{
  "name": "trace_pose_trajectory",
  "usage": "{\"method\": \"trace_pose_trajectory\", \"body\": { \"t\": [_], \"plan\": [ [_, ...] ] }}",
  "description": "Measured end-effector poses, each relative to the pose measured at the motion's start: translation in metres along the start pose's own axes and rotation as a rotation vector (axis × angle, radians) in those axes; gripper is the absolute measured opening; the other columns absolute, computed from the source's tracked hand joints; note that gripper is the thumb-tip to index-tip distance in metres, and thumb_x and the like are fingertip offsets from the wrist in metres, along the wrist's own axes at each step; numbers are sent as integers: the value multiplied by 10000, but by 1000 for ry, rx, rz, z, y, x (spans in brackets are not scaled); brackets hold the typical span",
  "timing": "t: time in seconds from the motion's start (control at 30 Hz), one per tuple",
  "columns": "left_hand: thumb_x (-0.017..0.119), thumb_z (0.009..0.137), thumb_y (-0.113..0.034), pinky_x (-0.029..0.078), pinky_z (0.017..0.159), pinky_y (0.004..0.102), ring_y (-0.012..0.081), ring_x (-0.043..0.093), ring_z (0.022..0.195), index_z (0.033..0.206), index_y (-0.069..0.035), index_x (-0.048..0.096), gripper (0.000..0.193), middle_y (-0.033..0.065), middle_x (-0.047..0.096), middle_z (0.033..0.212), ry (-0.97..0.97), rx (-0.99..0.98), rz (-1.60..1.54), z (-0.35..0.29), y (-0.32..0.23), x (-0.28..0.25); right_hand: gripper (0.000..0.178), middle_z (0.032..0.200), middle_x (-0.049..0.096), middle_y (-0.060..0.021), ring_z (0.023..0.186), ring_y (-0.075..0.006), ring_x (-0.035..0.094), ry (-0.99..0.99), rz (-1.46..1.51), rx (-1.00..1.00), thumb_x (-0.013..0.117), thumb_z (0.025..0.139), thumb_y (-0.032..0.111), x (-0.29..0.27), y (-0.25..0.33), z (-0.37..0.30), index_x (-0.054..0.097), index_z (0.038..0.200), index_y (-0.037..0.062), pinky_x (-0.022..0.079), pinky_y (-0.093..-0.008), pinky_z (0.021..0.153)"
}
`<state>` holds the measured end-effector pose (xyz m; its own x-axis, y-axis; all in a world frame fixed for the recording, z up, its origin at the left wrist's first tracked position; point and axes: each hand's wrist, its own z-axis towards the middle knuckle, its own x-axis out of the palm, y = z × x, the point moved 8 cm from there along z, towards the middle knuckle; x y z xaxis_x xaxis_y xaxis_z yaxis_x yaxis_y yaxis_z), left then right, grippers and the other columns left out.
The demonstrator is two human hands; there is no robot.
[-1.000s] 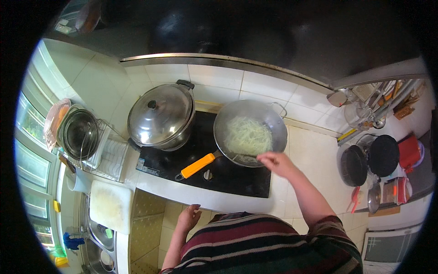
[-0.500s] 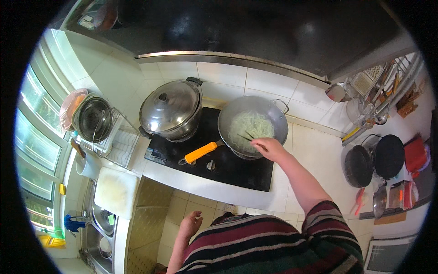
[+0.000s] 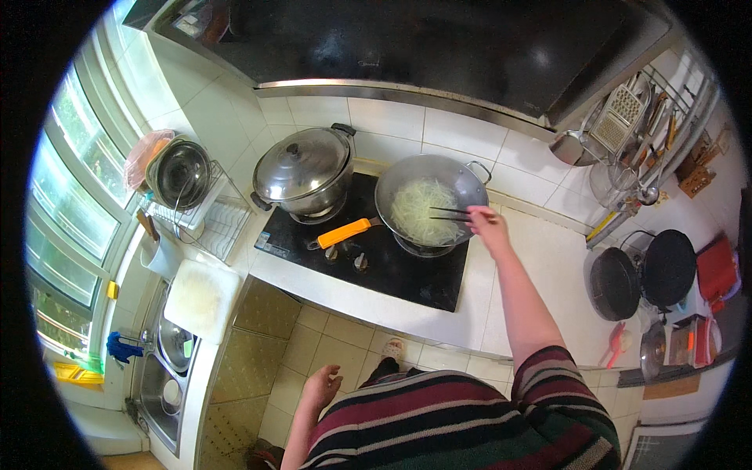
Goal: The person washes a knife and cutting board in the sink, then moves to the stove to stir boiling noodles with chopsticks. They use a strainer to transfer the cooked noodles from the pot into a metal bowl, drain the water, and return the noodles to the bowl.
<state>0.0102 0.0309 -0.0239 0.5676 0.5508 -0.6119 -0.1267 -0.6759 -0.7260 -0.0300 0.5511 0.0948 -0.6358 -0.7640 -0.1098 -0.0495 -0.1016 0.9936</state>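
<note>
My right hand point(image 3: 489, 228) grips a pair of dark chopsticks point(image 3: 450, 210) over the right side of a wok point(image 3: 394, 169). Pale green-white shreds point(image 3: 423, 205), apparently a shredded vegetable, lie in the wok, and the chopsticks' tips point left above or against them. The wok has an orange handle point(image 3: 345, 233) on its near left and a metal loop at the far right. My left hand point(image 3: 320, 387) hangs low by my body, away from the counter, with loosely bent fingers and nothing in it.
A large lidded steel pot point(image 3: 304, 166) stands left of the wok on the black stove point(image 3: 384, 276). Farther left are a dish rack point(image 3: 227, 227), a white cutting board point(image 3: 202, 301) and a sink point(image 3: 147, 384). Utensils point(image 3: 619, 117) and black pans point(image 3: 668, 268) line the right side.
My right hand has moved right and slightly up with the chopsticks, which now lie more level. My left hand is nearly unchanged. The whole view has shifted a little.
</note>
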Motion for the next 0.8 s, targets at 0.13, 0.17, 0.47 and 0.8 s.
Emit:
{"method": "trace_pose_trajectory", "body": {
  "t": [0.13, 0.17, 0.47, 0.8],
  "plan": [
    [644, 763, -183, 500, 664, 344, 237, 622, 732, 1045, -66, 583, 311, 115, 639, 931, -22, -36, 24, -23, 9, 1, 218, 960, 630, -119, 851, -205, 634, 54, 486, 88, 528, 883, 177, -32, 24, -21, 566, 1053, 48, 500, -250, 657],
    [645, 762, -182, 500, 661, 342, 234, 621, 725, 1042, -66, 583, 309, 116, 639, 928, -35, -40, 33, -28, 12, 2, 242, 979, 625, -126, 860, -208, 634, 75, 534, 86, 536, 880, 183, -36, 29, -25, 549, 1077, 42, 502, -251, 663],
    [656, 754, -173, 498, 643, 333, 232, 616, 700, 1049, -57, 583, 325, 118, 640, 933, -74, -116, -70, -49, 32, 8, 200, 961, 636, -98, 827, -182, 637, 155, 273, 12, 550, 870, 191, -37, 44, -23, 589, 1013, 56, 507, -272, 649],
    [628, 773, -172, 501, 669, 360, 259, 624, 740, 1069, -42, 571, 328, 137, 633, 959, -60, -163, -30, -55, 37, 4, 155, 794, 636, -123, 695, -249, 611, 272, -610, -494, 574, 809, 155, 79, 12, 18, 637, 938, 97, 476, -316, 640]
  ]
}}
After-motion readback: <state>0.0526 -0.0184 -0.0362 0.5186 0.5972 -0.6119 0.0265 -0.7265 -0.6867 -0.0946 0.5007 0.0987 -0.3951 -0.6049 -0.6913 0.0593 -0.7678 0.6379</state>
